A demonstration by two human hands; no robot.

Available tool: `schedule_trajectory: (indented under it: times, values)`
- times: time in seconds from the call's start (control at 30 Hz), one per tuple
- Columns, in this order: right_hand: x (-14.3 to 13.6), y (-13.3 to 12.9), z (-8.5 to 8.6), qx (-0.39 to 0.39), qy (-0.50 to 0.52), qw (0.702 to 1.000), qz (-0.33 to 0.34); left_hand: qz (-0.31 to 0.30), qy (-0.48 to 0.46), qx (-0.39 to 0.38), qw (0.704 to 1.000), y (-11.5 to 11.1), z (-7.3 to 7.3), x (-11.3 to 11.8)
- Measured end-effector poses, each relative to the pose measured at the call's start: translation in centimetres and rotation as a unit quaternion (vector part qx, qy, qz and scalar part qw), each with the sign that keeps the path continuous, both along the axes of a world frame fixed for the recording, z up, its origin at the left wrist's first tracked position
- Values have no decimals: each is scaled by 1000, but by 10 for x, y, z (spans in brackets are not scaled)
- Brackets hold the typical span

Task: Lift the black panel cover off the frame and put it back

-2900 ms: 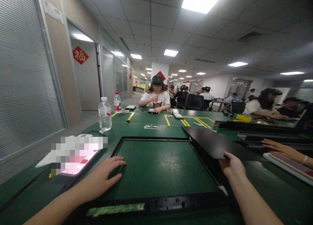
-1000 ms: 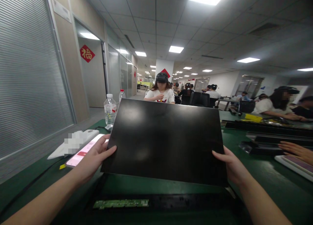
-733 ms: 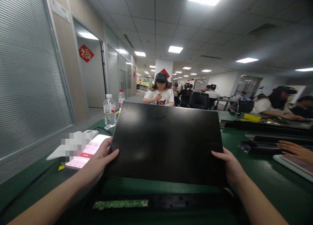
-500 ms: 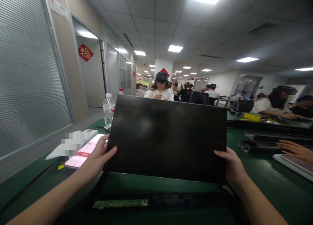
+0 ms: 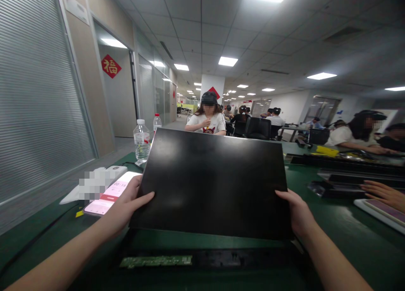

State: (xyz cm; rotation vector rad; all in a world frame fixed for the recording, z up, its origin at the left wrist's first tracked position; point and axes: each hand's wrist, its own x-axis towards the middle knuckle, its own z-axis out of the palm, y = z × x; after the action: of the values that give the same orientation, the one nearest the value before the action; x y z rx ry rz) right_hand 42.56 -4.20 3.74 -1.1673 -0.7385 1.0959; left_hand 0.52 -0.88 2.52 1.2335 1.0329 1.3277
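Note:
Between my hands is a black, glossy flat display panel [image 5: 211, 185], its far edge raised and its face tilted toward me. My left hand [image 5: 133, 200] grips the panel's left edge, thumb on the front. On the opposite edge my right hand [image 5: 297, 210] holds it the same way; the other fingers of both hands are hidden behind. Below the panel's lower edge, a green circuit board [image 5: 156, 261] lies along a dark strip or frame [image 5: 234, 259] on the green table.
A phone with a lit screen [image 5: 110, 198] and a water bottle [image 5: 141, 141] stand at the left. Another person's hand [image 5: 386, 196] rests by a device [image 5: 379, 213] at the right, near long black parts [image 5: 344, 179]. A person [image 5: 207, 120] sits opposite.
The panel has tipped further back, its top edge lower and away from me, with brighter reflections on it. Both hands keep their hold. The person opposite has moved a hand slightly.

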Motion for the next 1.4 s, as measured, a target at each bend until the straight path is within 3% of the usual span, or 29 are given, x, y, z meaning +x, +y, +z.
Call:
schedule_trajectory:
  times: [0.13, 0.33, 0.47, 0.83, 1.4]
  values:
    - [-1, 3, -3, -62, 17, 997, 45, -18, 20, -26, 999, -3, 1, 2]
    - [-3, 5, -5, -130, -38, 989, 53, -32, 59, -45, 997, 3, -10, -2]
    - [-2, 5, -7, -156, -63, 985, 49, -45, 82, -75, 993, 3, -10, -3]
    - [0, 6, -7, -167, -52, 983, 54, -75, 65, -8, 995, 9, -19, -4]
    - [5, 6, -10, -195, -53, 977, 63, -100, 75, -33, 992, 8, -18, -7]
